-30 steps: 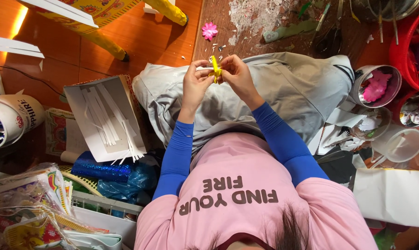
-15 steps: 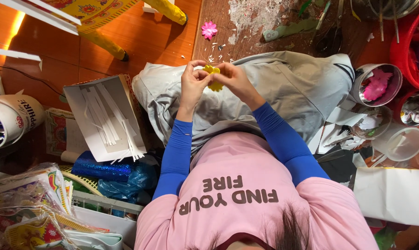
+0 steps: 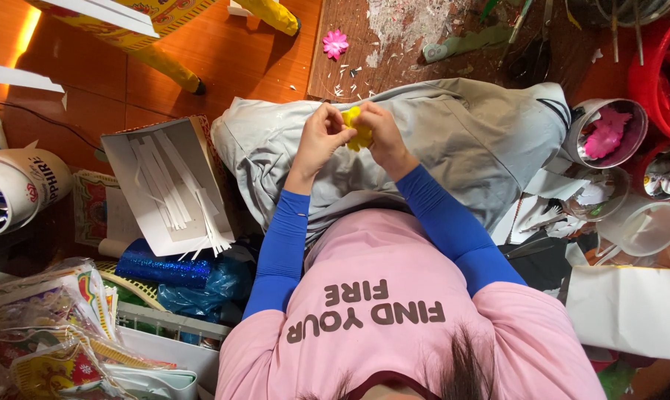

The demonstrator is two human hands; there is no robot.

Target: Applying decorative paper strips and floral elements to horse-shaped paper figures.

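Orange wooden floor (image 3: pixel 224 67) lies under a person sitting in grey trousers. Both hands meet over the lap. The left hand (image 3: pixel 322 141) and the right hand (image 3: pixel 383 137) have their fingers pinched on a small yellow paper flower (image 3: pixel 357 132) between them. A white cardboard box of paper strips (image 3: pixel 168 185) sits nearby. A pink paper flower (image 3: pixel 336 44) lies farther off.

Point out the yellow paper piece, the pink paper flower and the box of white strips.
yellow paper piece (image 3: pixel 359 133), head view, middle, between both hands
pink paper flower (image 3: pixel 336 44), head view, centre
box of white strips (image 3: pixel 128 159), head view, bare floor
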